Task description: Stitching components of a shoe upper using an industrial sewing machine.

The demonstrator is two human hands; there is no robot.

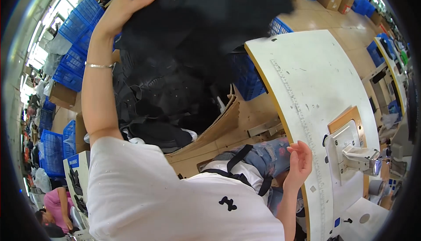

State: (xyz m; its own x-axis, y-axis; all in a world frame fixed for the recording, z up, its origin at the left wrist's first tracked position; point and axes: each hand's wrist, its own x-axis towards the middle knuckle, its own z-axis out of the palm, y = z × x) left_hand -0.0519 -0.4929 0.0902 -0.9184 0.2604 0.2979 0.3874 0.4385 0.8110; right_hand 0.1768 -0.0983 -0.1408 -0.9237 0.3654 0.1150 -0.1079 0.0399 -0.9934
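Black cloth aloft over cardboard box!

It's blurred, its long axis running left to right, stretching rightward from the left hand, which grips its left end. Well apart, the right hand, curled loosely, empty, hovers by the white table.

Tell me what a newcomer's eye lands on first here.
A big black cloth spans the top middle, in the grip of the left hand. Below it, a cardboard box holds heaped black pieces. On the right, a white table runs beside the right hand.
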